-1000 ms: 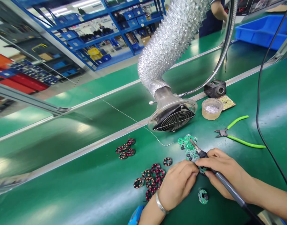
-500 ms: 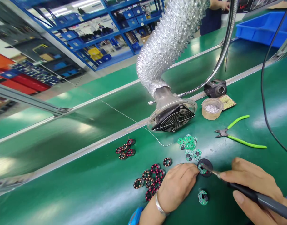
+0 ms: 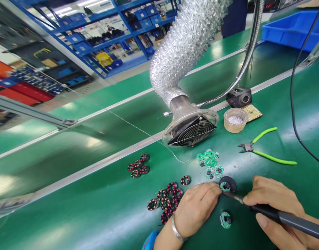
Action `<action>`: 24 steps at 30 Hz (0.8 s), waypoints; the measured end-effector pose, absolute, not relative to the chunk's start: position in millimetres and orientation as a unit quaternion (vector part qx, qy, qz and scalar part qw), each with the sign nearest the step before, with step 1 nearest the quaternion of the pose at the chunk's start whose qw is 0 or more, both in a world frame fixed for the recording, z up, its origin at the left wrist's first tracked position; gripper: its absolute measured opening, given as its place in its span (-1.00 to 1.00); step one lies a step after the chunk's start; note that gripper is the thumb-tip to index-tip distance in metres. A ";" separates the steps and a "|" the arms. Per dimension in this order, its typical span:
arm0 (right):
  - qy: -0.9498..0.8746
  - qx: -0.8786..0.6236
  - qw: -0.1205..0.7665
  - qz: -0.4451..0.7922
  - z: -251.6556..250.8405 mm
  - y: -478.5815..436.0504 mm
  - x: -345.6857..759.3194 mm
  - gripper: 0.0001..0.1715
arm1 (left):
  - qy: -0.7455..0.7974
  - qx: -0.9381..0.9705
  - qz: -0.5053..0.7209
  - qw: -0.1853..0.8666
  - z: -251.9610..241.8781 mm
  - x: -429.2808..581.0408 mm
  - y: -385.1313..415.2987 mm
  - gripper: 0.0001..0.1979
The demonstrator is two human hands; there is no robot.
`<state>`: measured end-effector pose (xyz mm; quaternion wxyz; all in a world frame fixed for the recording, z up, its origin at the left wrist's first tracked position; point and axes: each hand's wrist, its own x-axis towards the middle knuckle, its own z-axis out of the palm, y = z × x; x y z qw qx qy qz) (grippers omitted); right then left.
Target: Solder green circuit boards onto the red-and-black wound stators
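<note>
My right hand [image 3: 277, 208] is closed around a soldering iron [image 3: 292, 218] with a dark grey handle. Its tip is at the lower edge of a small round green circuit board [image 3: 225, 186], close to my left fingertips. That board sits on a black disc [image 3: 231, 183]. My left hand [image 3: 201, 205], with a bangle at the wrist, has its fingers closed at the board's left edge; the fingertips are partly hidden. Another round board [image 3: 225, 219] lies below, and a pile of similar boards [image 3: 210, 158] lies above. Left of my left hand are several ring-shaped copper coils [image 3: 165, 203].
Green-handled cutters [image 3: 266, 149] lie to the right. Behind are a tub of metal bits [image 3: 234, 120], a black iron stand [image 3: 239, 98] and a fume extractor [image 3: 193, 128] on a silver duct. Solder wire [image 3: 149, 134] hangs across. More coils [image 3: 138, 166] lie further left.
The soldering iron tip has moved from the upper middle of the board to its lower edge, toward my left fingertips. My right hand has shifted slightly left. My left hand stays in place.
</note>
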<state>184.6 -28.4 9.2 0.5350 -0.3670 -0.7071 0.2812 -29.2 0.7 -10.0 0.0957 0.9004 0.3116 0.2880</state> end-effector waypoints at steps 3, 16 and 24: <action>-0.717 -0.361 0.531 0.272 9.9 -26.8 185.7 -0.84 | 0.312 0.901 0.286 0.094 -9.7 -29.3 0.0 -0.82; -0.716 -0.384 0.524 0.255 18.0 -28.6 192.8 -0.81 | 0.313 0.905 0.278 0.077 -8.5 -29.5 -0.9 -0.82; -0.755 -0.354 0.488 0.259 25.5 -21.4 194.7 -0.76 | 0.314 0.904 0.278 0.079 -9.6 -29.6 -2.0 -0.85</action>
